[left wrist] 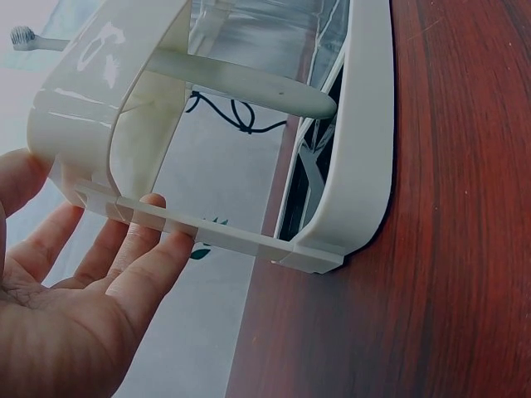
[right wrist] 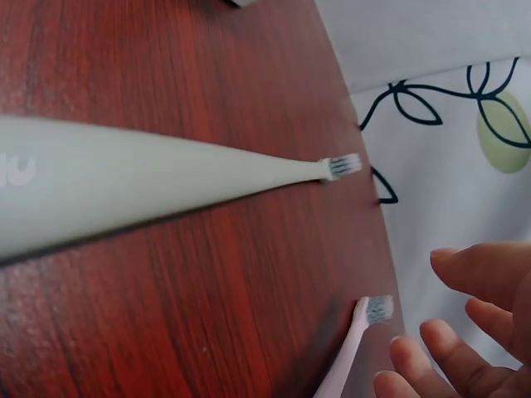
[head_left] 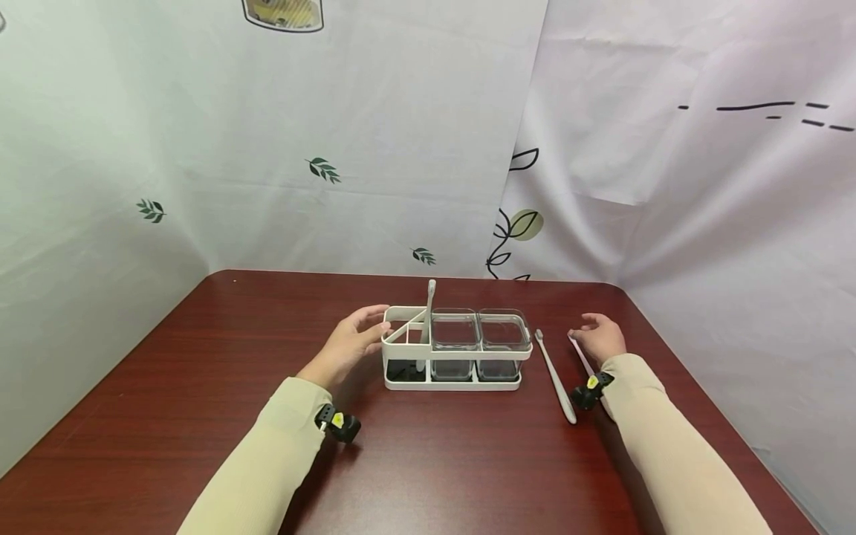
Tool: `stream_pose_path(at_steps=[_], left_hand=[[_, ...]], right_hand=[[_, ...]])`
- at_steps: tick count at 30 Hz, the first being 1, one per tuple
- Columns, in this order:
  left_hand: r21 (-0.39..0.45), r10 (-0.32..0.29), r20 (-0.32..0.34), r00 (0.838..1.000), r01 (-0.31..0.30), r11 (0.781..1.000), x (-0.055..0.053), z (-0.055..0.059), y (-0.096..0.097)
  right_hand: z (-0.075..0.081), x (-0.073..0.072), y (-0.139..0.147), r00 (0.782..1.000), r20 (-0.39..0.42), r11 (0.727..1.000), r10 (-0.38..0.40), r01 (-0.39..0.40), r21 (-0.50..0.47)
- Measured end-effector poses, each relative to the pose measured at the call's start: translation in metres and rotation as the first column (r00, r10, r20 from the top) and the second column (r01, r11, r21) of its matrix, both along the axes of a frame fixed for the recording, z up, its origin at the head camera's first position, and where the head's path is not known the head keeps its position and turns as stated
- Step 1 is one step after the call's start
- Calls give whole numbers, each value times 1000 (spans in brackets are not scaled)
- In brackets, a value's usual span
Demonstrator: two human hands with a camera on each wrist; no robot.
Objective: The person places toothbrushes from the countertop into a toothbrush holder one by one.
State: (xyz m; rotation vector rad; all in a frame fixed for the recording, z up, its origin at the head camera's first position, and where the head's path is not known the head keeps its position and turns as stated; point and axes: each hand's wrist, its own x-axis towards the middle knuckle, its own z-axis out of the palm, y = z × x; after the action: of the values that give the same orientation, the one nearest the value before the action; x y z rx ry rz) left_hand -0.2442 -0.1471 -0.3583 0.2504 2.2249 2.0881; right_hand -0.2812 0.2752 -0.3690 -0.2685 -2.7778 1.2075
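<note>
My left hand (head_left: 345, 343), fingers spread, touches one rack (head_left: 461, 356) at nine o'clock; my right hand (head_left: 604, 340), loose, hovers near two toothbrushes (head_left: 557, 380)

You are at what looks like a makeshift recording booth: pale cloth (head_left: 414, 96) printed with leaves (head_left: 324, 170) hangs in folds across the top and both sides of the frame, enclosing the reddish wood-grain surface (head_left: 455, 461); wrist cameras (head_left: 344, 426) ride your sleeves (head_left: 261, 461).

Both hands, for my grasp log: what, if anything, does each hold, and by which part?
The left hand grips the white rack by its upper rim at the left end. The right hand holds nothing, near the pink toothbrush.
</note>
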Motion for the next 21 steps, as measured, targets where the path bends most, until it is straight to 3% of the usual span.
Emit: stream_pose_path(at_steps=[13, 21], left_hand=[[-12, 2, 14, 1000, -2, 1000, 1, 1, 0], [-5, 6, 16, 1000, -6, 1000, 0, 1, 0]], right_hand=[[-4, -8, 5, 990, 143, 998, 9, -17, 60], [-9, -14, 13, 984, 173, 999, 41, -44, 18]])
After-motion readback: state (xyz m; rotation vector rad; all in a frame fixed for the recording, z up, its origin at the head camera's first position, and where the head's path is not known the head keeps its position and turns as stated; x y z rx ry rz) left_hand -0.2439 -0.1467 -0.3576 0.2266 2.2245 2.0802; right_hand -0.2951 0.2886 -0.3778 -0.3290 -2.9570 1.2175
